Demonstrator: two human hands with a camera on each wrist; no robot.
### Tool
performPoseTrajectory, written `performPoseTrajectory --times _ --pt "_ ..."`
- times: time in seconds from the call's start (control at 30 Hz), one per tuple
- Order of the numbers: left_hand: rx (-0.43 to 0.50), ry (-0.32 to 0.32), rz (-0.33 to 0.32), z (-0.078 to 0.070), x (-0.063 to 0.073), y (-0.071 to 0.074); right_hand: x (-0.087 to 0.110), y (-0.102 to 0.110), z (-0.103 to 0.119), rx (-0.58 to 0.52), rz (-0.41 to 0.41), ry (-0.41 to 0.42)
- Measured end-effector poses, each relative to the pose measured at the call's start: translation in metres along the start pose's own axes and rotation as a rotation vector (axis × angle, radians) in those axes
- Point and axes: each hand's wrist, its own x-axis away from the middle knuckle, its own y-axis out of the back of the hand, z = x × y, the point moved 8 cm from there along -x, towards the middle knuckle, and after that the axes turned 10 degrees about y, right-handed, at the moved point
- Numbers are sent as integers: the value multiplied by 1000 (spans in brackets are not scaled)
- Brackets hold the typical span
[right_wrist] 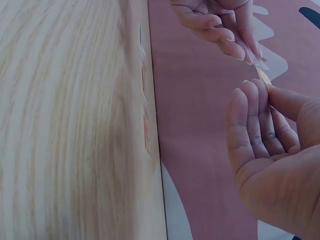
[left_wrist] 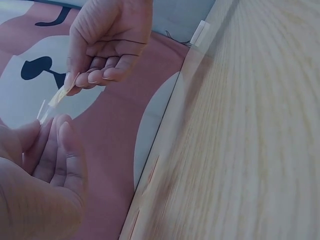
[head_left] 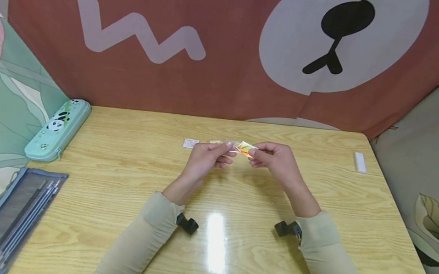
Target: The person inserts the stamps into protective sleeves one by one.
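Both hands are raised over the far part of the table. Between thumb and fingers, my right hand (head_left: pixel 280 162) pinches a small yellow-and-orange picture card (head_left: pixel 246 149). My left hand (head_left: pixel 205 157) pinches a clear, shiny plastic piece (head_left: pixel 235 148) at the card's left end; whether the card sits inside it I cannot tell. Seen edge-on in the right wrist view, the card (right_wrist: pixel 263 76) spans the gap between the fingertips. A small white picture card (head_left: pixel 191 143) lies left of the left hand, and another pale card (head_left: pixel 215 141) is partly hidden behind it.
A white block (head_left: pixel 359 162) lies at the table's far right. On the left are a mint panda pencil case (head_left: pixel 55 131) and a blue-edged mesh pouch (head_left: pixel 21 217) with several pencils. A printed red cloth (head_left: pixel 226 87) hangs behind the wooden table (head_left: pixel 117 156).
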Motion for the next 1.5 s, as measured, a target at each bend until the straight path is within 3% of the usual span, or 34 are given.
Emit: performPoseTrajectory --times 0.23,0.63,0.93,1.23,1.5 --pt "-20 -16 -11 0 2 0 0 -2 2 41 60 -20" --pt "-62 -59 -12 -3 1 0 -1 -2 1 9 97 -37" --pt "-115 -44 -26 -2 1 -2 -2 2 2 36 132 -57" --pt "-139 -64 5 -5 4 -9 -3 1 1 44 160 -62" --pt "-131 -38 36 -4 5 -10 -4 1 -1 29 127 -75"
